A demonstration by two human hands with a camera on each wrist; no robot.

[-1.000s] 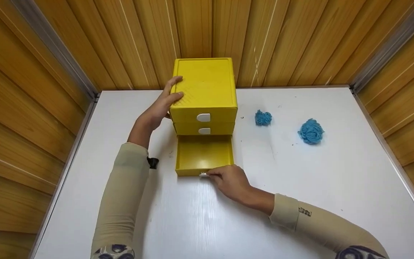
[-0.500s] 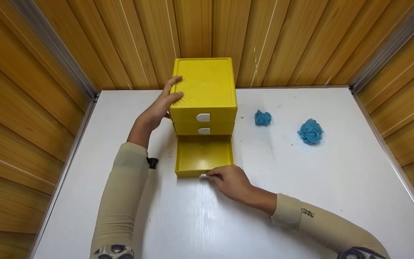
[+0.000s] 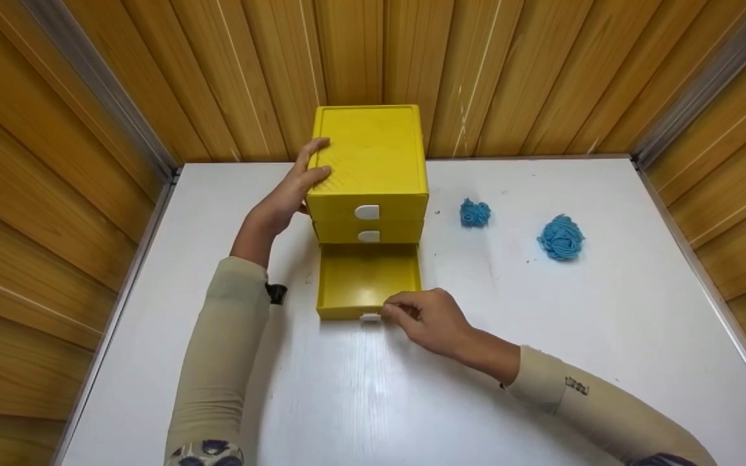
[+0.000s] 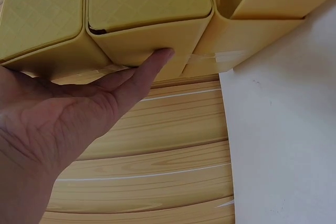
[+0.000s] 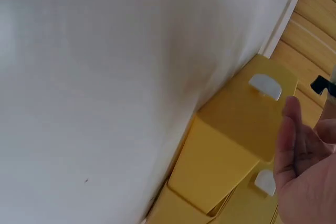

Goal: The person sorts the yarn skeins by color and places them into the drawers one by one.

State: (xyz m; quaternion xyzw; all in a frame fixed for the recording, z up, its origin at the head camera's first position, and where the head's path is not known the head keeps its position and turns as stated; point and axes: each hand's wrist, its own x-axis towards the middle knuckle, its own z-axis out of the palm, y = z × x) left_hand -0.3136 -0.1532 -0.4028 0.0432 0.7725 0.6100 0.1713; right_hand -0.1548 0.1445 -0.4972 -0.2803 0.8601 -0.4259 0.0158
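A yellow drawer cabinet (image 3: pixel 370 152) stands at the back of the table with its bottom drawer (image 3: pixel 370 278) pulled out; the drawer's inside is bare. My left hand (image 3: pixel 289 191) rests against the cabinet's left side, thumb and a finger over the top edge; in the left wrist view its fairly straight fingers touch the side wall. Just right of the drawer's white handle (image 3: pixel 370 317), my right hand (image 3: pixel 434 320) hovers by the drawer front with loosely bent fingers. In the right wrist view that hand (image 5: pixel 307 166) holds nothing and the handle (image 5: pixel 265 86) is apart from it.
Two blue balls of yarn, a small one (image 3: pixel 474 213) and a larger one (image 3: pixel 561 237), lie on the white table (image 3: pixel 606 336) to the right of the cabinet. Wood-patterned walls (image 3: pixel 541 77) enclose the back and sides. The two upper drawers (image 3: pixel 334 208) are closed.
My right hand has let go of the bottom drawer's handle and moved slightly right. The drawer stays pulled out; my left hand keeps its place on the cabinet.
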